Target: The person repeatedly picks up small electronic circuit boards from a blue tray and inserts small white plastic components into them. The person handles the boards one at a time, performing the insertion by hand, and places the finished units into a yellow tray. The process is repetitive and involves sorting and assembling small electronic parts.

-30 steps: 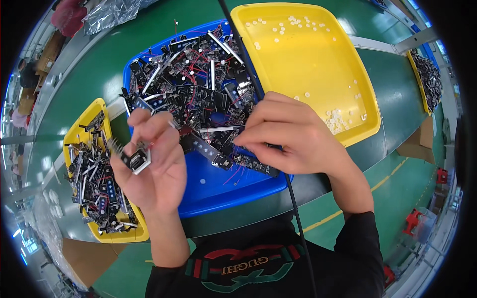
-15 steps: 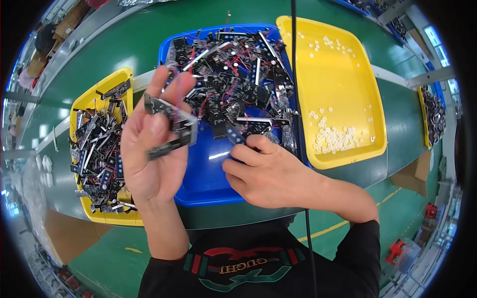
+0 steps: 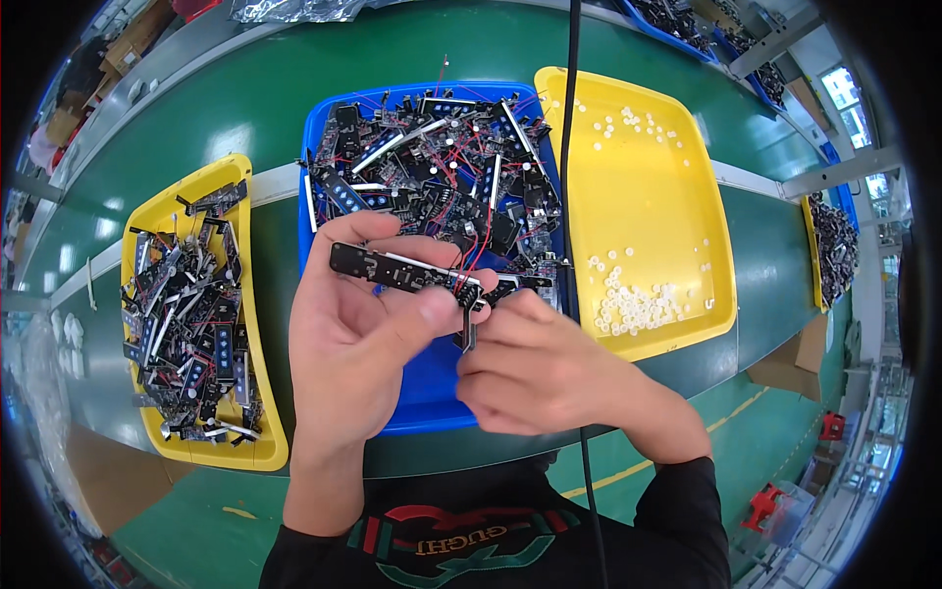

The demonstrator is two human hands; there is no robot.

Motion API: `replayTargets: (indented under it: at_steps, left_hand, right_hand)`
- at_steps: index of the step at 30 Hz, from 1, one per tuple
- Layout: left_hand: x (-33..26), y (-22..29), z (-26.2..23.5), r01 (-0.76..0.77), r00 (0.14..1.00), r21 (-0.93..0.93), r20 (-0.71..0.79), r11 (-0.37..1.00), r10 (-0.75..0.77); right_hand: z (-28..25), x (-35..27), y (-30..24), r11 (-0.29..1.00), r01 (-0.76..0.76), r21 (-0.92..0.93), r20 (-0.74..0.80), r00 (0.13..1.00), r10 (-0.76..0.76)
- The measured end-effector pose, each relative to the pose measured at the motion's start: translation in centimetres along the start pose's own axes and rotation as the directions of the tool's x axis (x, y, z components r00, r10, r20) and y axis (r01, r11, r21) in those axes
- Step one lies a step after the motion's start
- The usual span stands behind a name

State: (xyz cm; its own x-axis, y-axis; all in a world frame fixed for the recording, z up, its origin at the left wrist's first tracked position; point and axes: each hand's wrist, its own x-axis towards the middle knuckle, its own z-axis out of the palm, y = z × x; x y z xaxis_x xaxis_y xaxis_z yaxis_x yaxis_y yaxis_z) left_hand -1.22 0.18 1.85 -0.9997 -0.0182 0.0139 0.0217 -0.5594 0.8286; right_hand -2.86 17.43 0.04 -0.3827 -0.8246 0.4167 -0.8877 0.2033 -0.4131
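The left thumb of the left hand covers part of a long black circuit board with a white strip. Whether the right hand grips anything cannot be told (its fingertips are partly hidden). A thin black cable vanishes behind it; the top edge crops a crinkled silvery plastic sheet.

Bare left hand in front of torso, palm side showing, fingers bent, thumb stretched rightward and pressing against them in a pinch grip. Bare left forearm near upright from lower edge, black left sleeve ending below wrist. Bare right hand just beside, back showing, fingers curled leftward, fingertips partly hidden, grip unclear. Bare right forearm slants in from lower right, elbow bent, black right sleeve pulled up.
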Motion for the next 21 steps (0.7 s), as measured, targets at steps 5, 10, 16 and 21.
replayTargets:
  at_steps: [5,10,16,21]
  left_hand:
    - [-0.2,-0.5,0.3,-0.119,0.991,0.157,-0.044,0.980,0.127]
    - [0.0,-1.4,-0.1,-0.472,0.876,0.516,0.186,0.715,0.445]
    - [0.5,-1.3,-0.2,-0.718,0.670,0.631,0.513,0.293,0.536]
    - [0.3,-1.3,-0.1,-0.753,0.608,0.625,0.544,0.204,0.577]
  right_hand:
    - [-2.3,-0.2,1.4,0.911,-0.005,0.413,-0.415,0.889,0.193]
    - [-2.4,-1.1,1.8,0.734,-0.054,0.677,-0.406,0.805,0.433]
    - [-1.7,-1.1,1.5,0.689,-0.014,0.725,-0.396,0.810,0.432]
    - [-1.7,-1.1,1.1,0.662,-0.030,0.749,-0.373,0.807,0.458]
